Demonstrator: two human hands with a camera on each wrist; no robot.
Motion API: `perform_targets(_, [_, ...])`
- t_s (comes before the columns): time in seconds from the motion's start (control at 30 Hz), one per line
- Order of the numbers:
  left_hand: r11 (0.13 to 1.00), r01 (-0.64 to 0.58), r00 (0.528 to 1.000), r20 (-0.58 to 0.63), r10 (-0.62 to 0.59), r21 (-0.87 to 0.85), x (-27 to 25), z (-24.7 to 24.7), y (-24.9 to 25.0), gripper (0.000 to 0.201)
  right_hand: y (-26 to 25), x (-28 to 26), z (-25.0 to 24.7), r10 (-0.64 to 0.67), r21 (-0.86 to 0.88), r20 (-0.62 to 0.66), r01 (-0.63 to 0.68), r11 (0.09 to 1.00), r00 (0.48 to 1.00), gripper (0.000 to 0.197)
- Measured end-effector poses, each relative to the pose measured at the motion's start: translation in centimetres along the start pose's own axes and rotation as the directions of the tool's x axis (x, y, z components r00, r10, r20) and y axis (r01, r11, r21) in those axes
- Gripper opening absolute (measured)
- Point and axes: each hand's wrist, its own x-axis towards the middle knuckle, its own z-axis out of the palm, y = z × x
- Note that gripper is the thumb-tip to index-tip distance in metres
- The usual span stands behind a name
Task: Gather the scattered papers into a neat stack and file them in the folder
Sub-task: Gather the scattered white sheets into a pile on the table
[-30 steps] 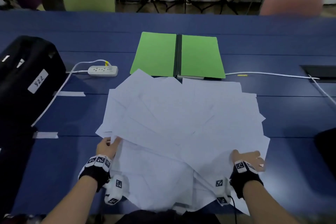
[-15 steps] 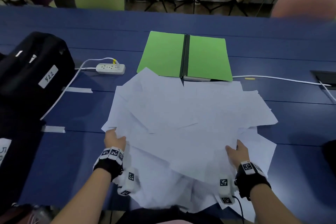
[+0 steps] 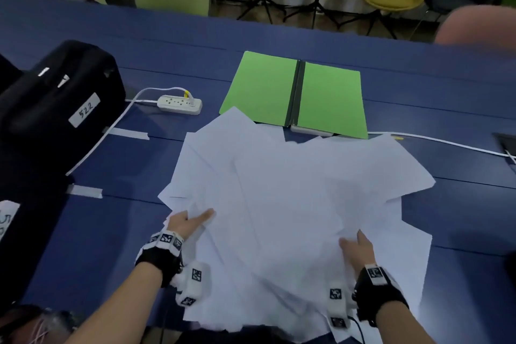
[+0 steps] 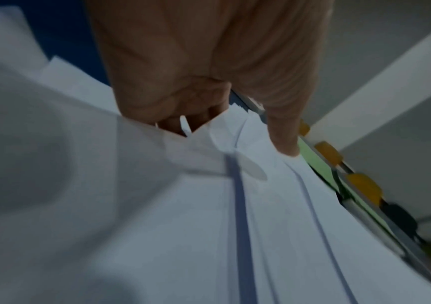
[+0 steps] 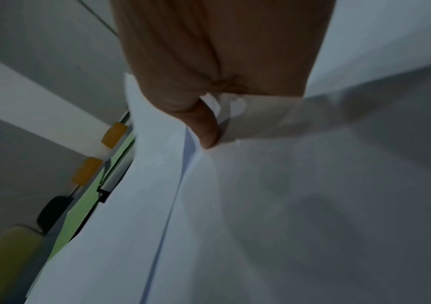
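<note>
Head view: folder (image 3: 262, 89) open, unfilled; left hand (image 3: 187, 222), right hand (image 3: 358, 250) pinching papers (image 3: 293, 190).

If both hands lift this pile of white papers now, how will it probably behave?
Probably floppy: the papers are thin loose sheets, already curving where the left hand and right hand grip them. Likely slippery too: they lie fanned at many angles, so some may slide out. Probably light.

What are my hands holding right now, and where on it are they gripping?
Both hold the spread of loose white papers: the left hand pinches its near-left edge, the right hand its near-right edge, thumbs on top, fingers hidden beneath the sheets.
</note>
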Motion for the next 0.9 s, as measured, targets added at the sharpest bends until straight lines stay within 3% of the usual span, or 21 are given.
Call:
perform_targets(0.1, [0.999,0.033,0.994,0.100,-0.035,0.029,-0.5,0.6,-0.3,0.082,0.5,0.0,-0.9,0.033,-0.080,0.148,-0.021,0.997,0.988,0.045])
perform_targets(0.2, [0.988,-0.031,0.999,0.042,0.025,0.151,-0.4,1.6,-0.1,0.059,0.6,-0.5,-1.4,0.114,-0.148,0.259,-0.077,0.986,0.959,0.057])
perform_targets(0.3, [0.960,-0.086,0.996,0.016,0.084,0.267,-1.2,2.5,0.8,0.010,0.0,-1.6,-0.7,0.084,0.033,0.329,-0.101,0.994,0.941,0.070])
perform_targets(0.4, [0.924,-0.172,0.985,0.025,0.173,0.342,-0.9,3.0,1.2,0.016,-0.6,-2.6,0.6,0.038,0.188,0.220,-0.081,0.979,0.975,0.065])
perform_targets(0.43, [0.918,-0.202,0.979,0.035,0.202,0.342,-1.3,2.9,1.5,0.014,-0.7,-2.9,1.0,0.016,0.171,0.162,-0.044,0.984,0.987,0.061])
perform_targets(0.5, [0.922,-0.231,0.973,0.057,0.224,0.311,-1.2,2.2,1.5,0.029,-0.7,-3.2,1.5,-0.035,0.059,0.087,0.030,0.998,0.996,0.054])
perform_targets(0.6, [0.884,-0.228,0.959,0.253,0.130,0.408,-0.9,0.3,0.5,0.051,0.0,-2.5,1.6,-0.079,-0.036,-0.037,0.078,0.996,0.996,0.044])
perform_targets(0.67, [0.758,-0.214,0.936,0.350,-0.021,0.616,-1.3,-1.0,-0.3,0.072,-0.2,-2.4,1.0,-0.077,-0.018,-0.066,0.076,0.997,0.995,0.039])
perform_targets(0.73, [0.730,-0.194,0.961,0.278,0.006,0.655,-0.9,-1.9,-1.3,0.066,-0.2,-2.1,0.2,-0.044,-0.049,-0.035,0.042,0.998,0.998,0.035])
perform_targets(0.83, [0.883,-0.201,0.979,0.074,0.188,0.425,0.0,-2.6,-2.1,0.030,-0.1,-1.8,-0.3,0.071,-0.107,0.062,-0.064,0.992,0.996,0.036])
perform_targets(0.9, [0.944,-0.182,0.980,-0.031,0.198,0.277,-0.1,-2.3,-2.2,0.006,-0.1,-2.1,0.0,0.116,-0.135,0.127,-0.099,0.986,0.985,0.032])
